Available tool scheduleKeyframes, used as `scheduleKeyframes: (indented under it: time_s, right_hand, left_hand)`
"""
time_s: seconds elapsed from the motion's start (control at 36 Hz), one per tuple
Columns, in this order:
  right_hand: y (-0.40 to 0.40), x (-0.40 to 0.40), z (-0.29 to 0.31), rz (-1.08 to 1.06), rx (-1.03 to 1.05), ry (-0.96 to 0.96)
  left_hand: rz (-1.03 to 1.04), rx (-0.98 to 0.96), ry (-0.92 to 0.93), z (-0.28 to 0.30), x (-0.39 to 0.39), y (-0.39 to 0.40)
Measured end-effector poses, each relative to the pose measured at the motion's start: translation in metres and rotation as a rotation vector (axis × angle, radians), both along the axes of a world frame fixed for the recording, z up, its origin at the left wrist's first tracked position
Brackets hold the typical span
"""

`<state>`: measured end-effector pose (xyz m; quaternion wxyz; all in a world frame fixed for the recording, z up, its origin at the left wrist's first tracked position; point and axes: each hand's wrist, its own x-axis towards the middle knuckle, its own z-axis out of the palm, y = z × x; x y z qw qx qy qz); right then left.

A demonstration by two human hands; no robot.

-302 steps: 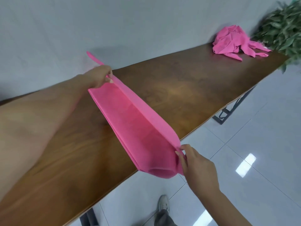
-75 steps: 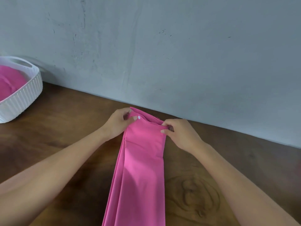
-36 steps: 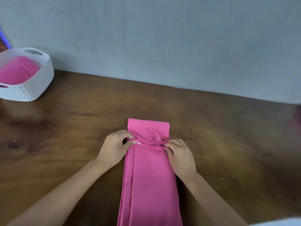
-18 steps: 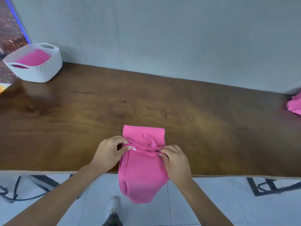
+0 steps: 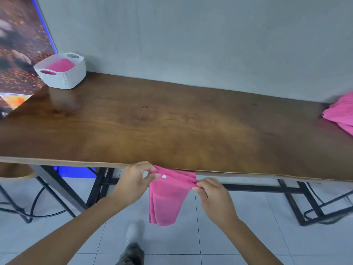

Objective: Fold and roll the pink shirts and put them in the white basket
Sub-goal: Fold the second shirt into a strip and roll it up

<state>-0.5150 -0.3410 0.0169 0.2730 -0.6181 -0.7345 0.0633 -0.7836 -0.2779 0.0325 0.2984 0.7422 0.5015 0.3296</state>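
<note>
Both grips are clamping on the same garment: our left hand (image 5: 134, 181) is pinching one end of the rolled upper edge of the pink shirt (image 5: 168, 197) between thumb and curled fingers, and our right hand (image 5: 214, 197) is pinching the other end. We are holding that shirt at the near edge of the worktop (image 5: 172, 131), in the lower middle of the frame, with its folded length hanging down past the edge toward the floor rather than lying on the wood. We are judging that the folding is done and the rolling is only just starting, since only a narrow band at the top looks turned over. The next move is calling for both hands to turn together, keeping the roll even and tight while taking up the hanging cloth. After that we are looking at a carry to the white basket (image 5: 63, 73) in the upper left, which is already holding pink cloth. More pink shirts (image 5: 340, 113) are waiting at the right edge.
</note>
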Motion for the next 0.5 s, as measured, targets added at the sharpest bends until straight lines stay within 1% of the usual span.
scheduleKeyframes:
  time_s: [0.06,0.11,0.17,0.31,0.5]
  right_hand:
    - [0.001,0.005,0.014,0.003,0.047,-0.055]
    - [0.004,0.009,0.027,0.006,0.052,-0.077]
    - [0.004,0.013,0.037,-0.014,0.026,-0.059]
    - [0.004,0.019,0.056,-0.020,0.020,-0.031]
    - [0.002,0.017,0.067,-0.002,-0.041,0.010]
  left_hand:
    - [0.001,0.004,-0.001,0.004,0.004,-0.007]
    - [0.011,-0.011,-0.026,0.006,0.007,-0.012]
    - [0.002,0.016,-0.051,0.014,0.010,-0.015]
    - [-0.019,0.134,-0.042,0.036,0.013,-0.019]
    - [-0.011,0.144,-0.015,0.046,0.010,-0.020]
